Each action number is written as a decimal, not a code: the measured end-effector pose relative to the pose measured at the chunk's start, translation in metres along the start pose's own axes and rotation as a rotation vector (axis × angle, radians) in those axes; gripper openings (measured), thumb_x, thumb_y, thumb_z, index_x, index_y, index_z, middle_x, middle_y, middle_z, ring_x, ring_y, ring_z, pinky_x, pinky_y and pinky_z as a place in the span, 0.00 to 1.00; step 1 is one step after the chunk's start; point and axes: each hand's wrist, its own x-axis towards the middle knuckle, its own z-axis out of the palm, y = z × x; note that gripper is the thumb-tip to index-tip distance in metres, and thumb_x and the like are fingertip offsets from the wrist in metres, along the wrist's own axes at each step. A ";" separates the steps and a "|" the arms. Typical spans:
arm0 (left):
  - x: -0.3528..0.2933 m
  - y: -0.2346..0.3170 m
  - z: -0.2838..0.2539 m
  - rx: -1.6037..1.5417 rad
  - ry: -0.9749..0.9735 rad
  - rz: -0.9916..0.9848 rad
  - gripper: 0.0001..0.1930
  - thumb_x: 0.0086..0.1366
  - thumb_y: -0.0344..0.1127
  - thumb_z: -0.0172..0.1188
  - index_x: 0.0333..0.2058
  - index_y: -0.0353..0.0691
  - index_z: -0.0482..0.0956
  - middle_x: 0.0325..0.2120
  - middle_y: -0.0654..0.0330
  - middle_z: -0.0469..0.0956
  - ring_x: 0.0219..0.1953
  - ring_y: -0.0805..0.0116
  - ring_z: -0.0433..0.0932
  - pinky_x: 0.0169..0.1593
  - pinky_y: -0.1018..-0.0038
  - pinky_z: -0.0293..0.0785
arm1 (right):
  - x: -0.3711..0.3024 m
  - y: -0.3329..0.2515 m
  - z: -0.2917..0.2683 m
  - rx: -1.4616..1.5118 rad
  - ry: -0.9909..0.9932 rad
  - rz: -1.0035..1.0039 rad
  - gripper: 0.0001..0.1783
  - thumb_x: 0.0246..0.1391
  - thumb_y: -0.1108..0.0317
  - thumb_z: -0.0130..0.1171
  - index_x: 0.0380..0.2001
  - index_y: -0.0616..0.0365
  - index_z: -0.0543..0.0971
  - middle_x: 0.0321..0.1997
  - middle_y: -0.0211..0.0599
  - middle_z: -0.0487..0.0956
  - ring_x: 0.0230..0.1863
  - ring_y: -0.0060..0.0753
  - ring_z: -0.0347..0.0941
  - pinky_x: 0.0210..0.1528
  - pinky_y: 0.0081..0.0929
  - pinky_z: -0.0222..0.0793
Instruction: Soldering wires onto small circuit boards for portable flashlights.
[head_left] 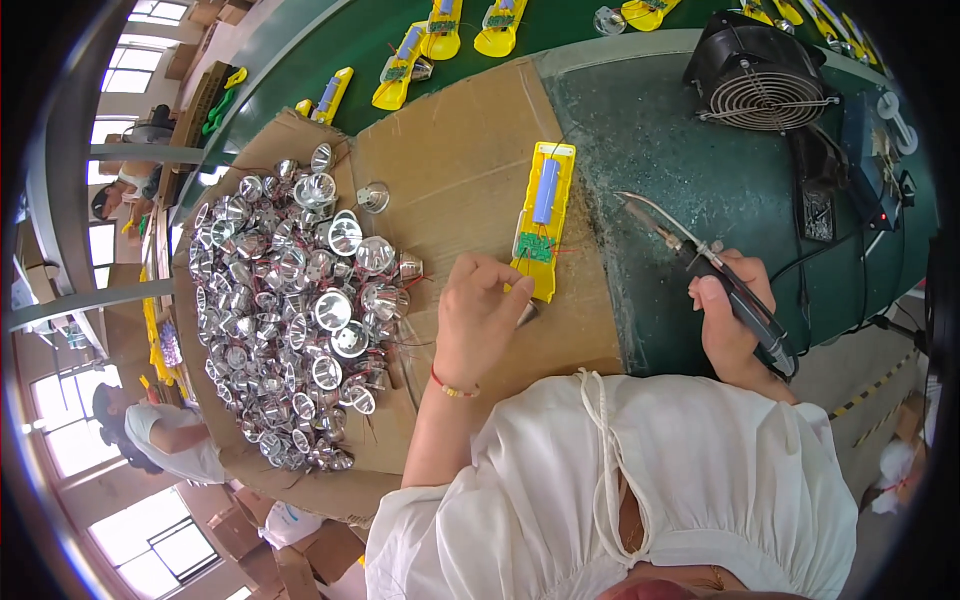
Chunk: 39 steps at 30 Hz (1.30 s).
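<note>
A yellow plastic housing lies on the cardboard in front of me. It holds a blue cylindrical battery and a green circuit board with thin wires. My left hand is at the housing's near end, thumb and forefinger pinched on a thin wire beside the board. Partly hidden under that hand is a small silvery piece. My right hand is closed around a black soldering iron with a thin curved metal tube along it. The iron's tip points toward the housing, apart from it, above the green mat.
Many shiny reflector cups with wires fill a cardboard tray at left. More yellow housings stand along the far side. A black fan, a solder spool and a dark box are at far right. Other people are at left.
</note>
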 end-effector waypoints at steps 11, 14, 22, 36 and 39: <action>0.006 -0.020 0.003 0.027 -0.100 0.055 0.05 0.52 0.30 0.63 0.26 0.34 0.79 0.30 0.62 0.66 0.27 0.75 0.68 0.30 0.80 0.68 | -0.001 -0.004 0.034 -0.209 -0.338 -0.070 0.07 0.46 0.74 0.60 0.29 0.64 0.74 0.21 0.34 0.73 0.20 0.19 0.68 0.22 0.18 0.62; 0.007 -0.020 0.004 -0.074 -0.099 -0.026 0.07 0.50 0.33 0.64 0.25 0.36 0.79 0.28 0.60 0.69 0.25 0.72 0.68 0.30 0.77 0.66 | -0.003 -0.007 0.036 -0.255 -0.280 -0.047 0.07 0.46 0.74 0.60 0.29 0.65 0.74 0.21 0.34 0.73 0.20 0.19 0.68 0.22 0.18 0.62; 0.012 -0.025 0.005 -0.091 -0.102 0.022 0.06 0.50 0.32 0.64 0.25 0.36 0.79 0.27 0.60 0.69 0.23 0.73 0.68 0.28 0.77 0.66 | -0.006 -0.002 0.038 -0.257 -0.283 -0.026 0.07 0.46 0.75 0.60 0.29 0.65 0.74 0.21 0.34 0.73 0.21 0.20 0.68 0.23 0.18 0.62; 0.014 -0.024 0.002 -0.099 -0.145 0.007 0.06 0.50 0.31 0.64 0.25 0.34 0.79 0.28 0.59 0.69 0.27 0.72 0.70 0.31 0.78 0.69 | -0.002 -0.001 0.026 -0.301 -0.293 -0.519 0.12 0.40 0.80 0.62 0.30 0.66 0.73 0.22 0.42 0.74 0.19 0.31 0.70 0.19 0.23 0.63; 0.014 -0.024 0.000 -0.079 -0.157 -0.024 0.06 0.50 0.31 0.64 0.26 0.34 0.79 0.29 0.59 0.69 0.28 0.71 0.71 0.32 0.78 0.69 | 0.000 -0.003 0.022 -0.307 -0.242 -0.492 0.12 0.41 0.80 0.61 0.32 0.68 0.73 0.22 0.42 0.74 0.19 0.29 0.68 0.19 0.22 0.61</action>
